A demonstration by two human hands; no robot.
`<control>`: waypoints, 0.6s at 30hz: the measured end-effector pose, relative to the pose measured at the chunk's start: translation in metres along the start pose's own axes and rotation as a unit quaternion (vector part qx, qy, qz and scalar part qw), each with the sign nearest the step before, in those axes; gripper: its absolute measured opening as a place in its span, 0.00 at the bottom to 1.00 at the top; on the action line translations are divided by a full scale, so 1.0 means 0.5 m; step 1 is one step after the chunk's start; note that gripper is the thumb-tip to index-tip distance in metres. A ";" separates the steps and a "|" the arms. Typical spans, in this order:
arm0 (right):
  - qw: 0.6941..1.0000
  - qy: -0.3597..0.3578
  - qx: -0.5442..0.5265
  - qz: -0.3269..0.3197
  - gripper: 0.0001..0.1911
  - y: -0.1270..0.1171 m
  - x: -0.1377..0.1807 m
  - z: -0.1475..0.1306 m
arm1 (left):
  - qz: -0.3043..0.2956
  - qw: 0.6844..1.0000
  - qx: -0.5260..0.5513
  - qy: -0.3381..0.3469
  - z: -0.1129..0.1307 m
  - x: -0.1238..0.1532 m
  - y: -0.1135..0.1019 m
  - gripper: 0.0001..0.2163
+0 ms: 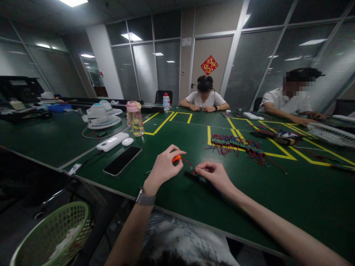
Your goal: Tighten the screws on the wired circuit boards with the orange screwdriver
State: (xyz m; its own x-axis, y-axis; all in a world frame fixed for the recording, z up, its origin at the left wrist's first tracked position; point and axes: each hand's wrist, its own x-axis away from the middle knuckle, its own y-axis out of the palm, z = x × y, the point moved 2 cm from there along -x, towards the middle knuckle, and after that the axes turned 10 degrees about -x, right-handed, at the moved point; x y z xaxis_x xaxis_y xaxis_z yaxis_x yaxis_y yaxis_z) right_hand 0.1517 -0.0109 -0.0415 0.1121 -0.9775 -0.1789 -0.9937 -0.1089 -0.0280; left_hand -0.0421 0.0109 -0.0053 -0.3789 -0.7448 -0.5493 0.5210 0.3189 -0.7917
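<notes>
My left hand is closed around an orange-handled screwdriver; the palm hides most of it, and a thin metal shaft seems to stick out to the left. A red wire runs from beside the orange handle to my right hand. Between the thumb and fingertips of that hand is a small circuit board, too small to show detail. Just under those fingertips lies a black stick-like piece on the green table; what it is I cannot make out.
A phone, a white power bank, an earbud case and a pink-lidded bottle stand left. Wired circuit boards lie ahead right. Two people sit across. A green basket is below the table's left edge.
</notes>
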 end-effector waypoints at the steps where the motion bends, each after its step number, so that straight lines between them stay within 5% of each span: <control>1: 1.000 0.004 -0.007 -0.005 0.15 0.003 0.002 0.004 | 0.023 1.000 -0.003 -0.004 0.000 -0.001 -0.002 0.13; 11: 0.992 -0.046 0.117 -0.028 0.10 -0.007 0.018 0.001 | 0.035 0.999 -0.039 -0.015 -0.008 0.000 0.007 0.11; 18: 0.959 -0.021 0.278 0.057 0.13 -0.184 0.072 -0.028 | 0.024 0.999 -0.026 -0.024 -0.004 -0.001 0.004 0.10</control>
State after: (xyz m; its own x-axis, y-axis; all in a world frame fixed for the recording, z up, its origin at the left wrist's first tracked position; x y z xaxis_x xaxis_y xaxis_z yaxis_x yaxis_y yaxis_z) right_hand 0.2469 -0.0383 -0.0318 0.0147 -0.9676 -0.2521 -0.8431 0.1236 -0.5234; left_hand -0.0424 0.0134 -0.0073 -0.3172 -0.7545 -0.5745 0.4967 0.3839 -0.7784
